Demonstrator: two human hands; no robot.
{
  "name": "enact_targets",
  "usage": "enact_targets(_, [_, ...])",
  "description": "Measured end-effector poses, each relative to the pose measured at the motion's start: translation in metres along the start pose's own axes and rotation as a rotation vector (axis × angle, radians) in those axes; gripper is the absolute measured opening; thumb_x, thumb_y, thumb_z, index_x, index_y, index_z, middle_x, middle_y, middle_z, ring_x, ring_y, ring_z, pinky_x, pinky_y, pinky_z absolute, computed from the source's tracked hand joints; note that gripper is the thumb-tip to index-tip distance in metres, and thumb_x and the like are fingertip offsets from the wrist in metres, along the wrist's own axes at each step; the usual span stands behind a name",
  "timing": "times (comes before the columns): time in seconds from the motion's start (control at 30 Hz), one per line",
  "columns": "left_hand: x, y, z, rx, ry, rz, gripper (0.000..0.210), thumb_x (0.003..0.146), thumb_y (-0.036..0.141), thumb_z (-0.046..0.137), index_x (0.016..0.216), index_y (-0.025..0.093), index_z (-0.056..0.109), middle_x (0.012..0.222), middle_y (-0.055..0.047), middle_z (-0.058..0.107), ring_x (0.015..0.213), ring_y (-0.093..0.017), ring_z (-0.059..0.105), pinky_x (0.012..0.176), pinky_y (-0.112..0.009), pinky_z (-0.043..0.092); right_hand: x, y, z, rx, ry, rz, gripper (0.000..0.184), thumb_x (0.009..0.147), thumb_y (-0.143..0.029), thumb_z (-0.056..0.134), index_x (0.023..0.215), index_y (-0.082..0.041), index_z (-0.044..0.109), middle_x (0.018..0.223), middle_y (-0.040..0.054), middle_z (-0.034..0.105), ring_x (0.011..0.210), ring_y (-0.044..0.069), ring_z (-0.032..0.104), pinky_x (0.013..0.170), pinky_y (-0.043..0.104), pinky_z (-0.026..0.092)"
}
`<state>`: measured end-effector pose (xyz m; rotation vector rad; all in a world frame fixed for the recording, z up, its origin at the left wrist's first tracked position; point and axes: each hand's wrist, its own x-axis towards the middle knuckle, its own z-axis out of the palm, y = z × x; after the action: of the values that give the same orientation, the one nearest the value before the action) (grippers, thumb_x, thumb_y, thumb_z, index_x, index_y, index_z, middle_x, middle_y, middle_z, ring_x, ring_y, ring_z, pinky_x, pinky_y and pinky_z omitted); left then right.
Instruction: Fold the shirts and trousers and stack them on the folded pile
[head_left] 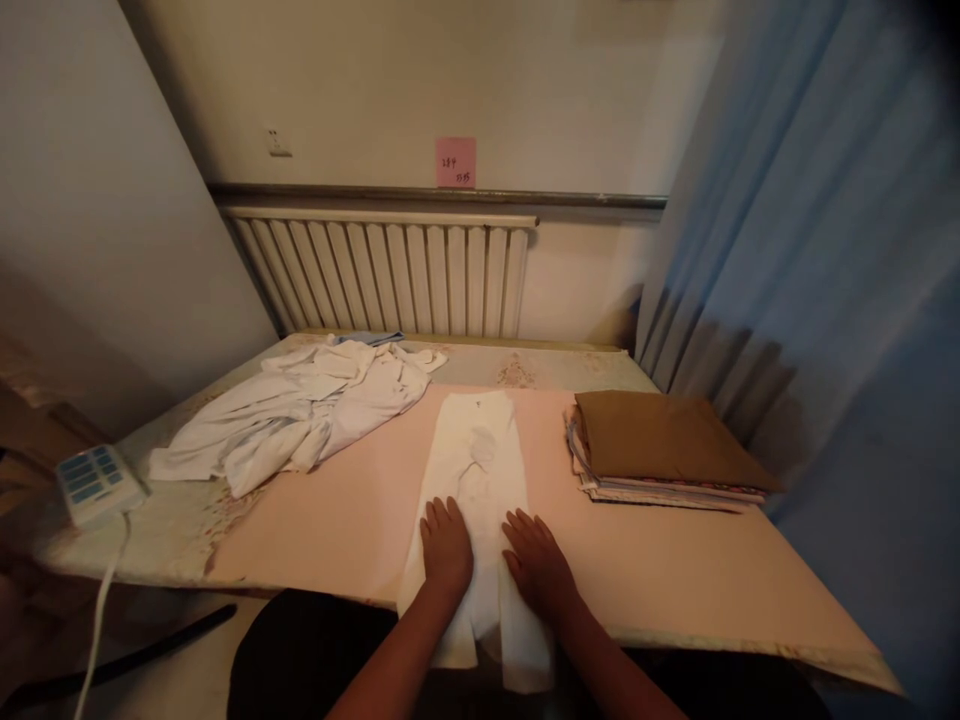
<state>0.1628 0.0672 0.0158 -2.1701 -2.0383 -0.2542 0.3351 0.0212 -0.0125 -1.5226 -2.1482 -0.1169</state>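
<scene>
A pair of white trousers lies spread on the pink cloth, waist at the far end, with its two leg ends hanging over the table's near edge. My left hand rests flat on the left leg, fingers stretched forward. On the right leg lies my right hand, palm down with its fingers extended and partly past the leg's outer edge. Neither hand grips the fabric. Some creases show in the middle, below the waist.
A heap of crumpled white clothes sits at the left back. To the right is a stack of folded fabrics, brown on top. A white power strip with a cord stands at the left edge. Behind are a radiator and a blue curtain.
</scene>
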Motion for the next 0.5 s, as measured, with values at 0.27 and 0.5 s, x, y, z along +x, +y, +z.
enact_targets(0.27, [-0.002, -0.012, -0.004, -0.031, -0.016, 0.046, 0.051, 0.087, -0.002, 0.031, 0.134, 0.003, 0.049, 0.135, -0.028, 0.050, 0.132, -0.034, 0.043, 0.106, -0.050, 0.036, -0.001, -0.001, -0.002, 0.046, 0.003, 0.019, 0.039, 0.090, -0.020, 0.047, 0.128, -0.021, 0.056, 0.137, 0.0077, 0.055, 0.135, 0.022, 0.040, 0.114, 0.046, 0.029])
enact_targets(0.5, [-0.008, -0.023, -0.007, -0.061, -0.059, 0.087, 0.050, 0.088, -0.001, 0.029, 0.134, 0.002, 0.049, 0.138, -0.027, 0.047, 0.134, -0.032, 0.040, 0.109, -0.050, 0.029, -0.001, -0.001, -0.004, 0.064, -0.012, 0.033, 0.040, 0.089, -0.018, 0.047, 0.128, -0.019, 0.056, 0.138, 0.0078, 0.054, 0.135, 0.023, 0.040, 0.114, 0.047, 0.029])
